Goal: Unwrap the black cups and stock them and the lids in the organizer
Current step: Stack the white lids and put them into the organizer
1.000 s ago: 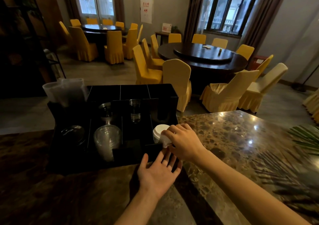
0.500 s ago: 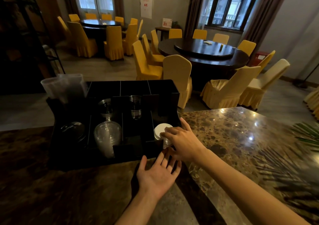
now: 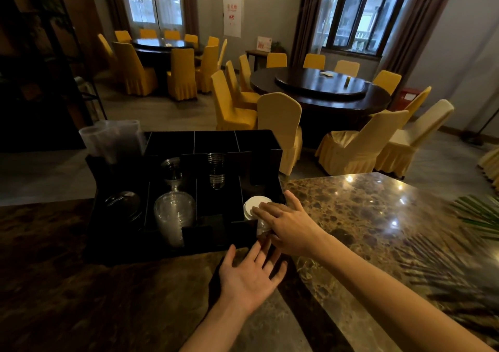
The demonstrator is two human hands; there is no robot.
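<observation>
A black compartment organizer [image 3: 167, 246] stands on the marble counter. A stack of white lids [image 3: 251, 206] lies in its front right compartment. My right hand [image 3: 286, 223] rests flat on that stack, fingers stretched out over the lids and thumb along the organizer's right wall. My left hand [image 3: 249, 276] hovers open, fingers spread, just in front of the organizer's front right corner and holds nothing. No black cups can be made out; the rear right compartment is too dark to read.
Clear dome lids [image 3: 175, 214], flat clear lids [image 3: 122, 206] and stacked clear cups [image 3: 216, 170] fill other compartments. A frosted plastic sleeve [image 3: 113, 141] sticks up at the rear left. Palm leaves [image 3: 478, 216] lie at the counter's right. Yellow chairs and round tables stand beyond.
My right hand has gone from pinching the lid stack to lying flat over it with fingers extended. The left hand has stayed open in front of the organizer.
</observation>
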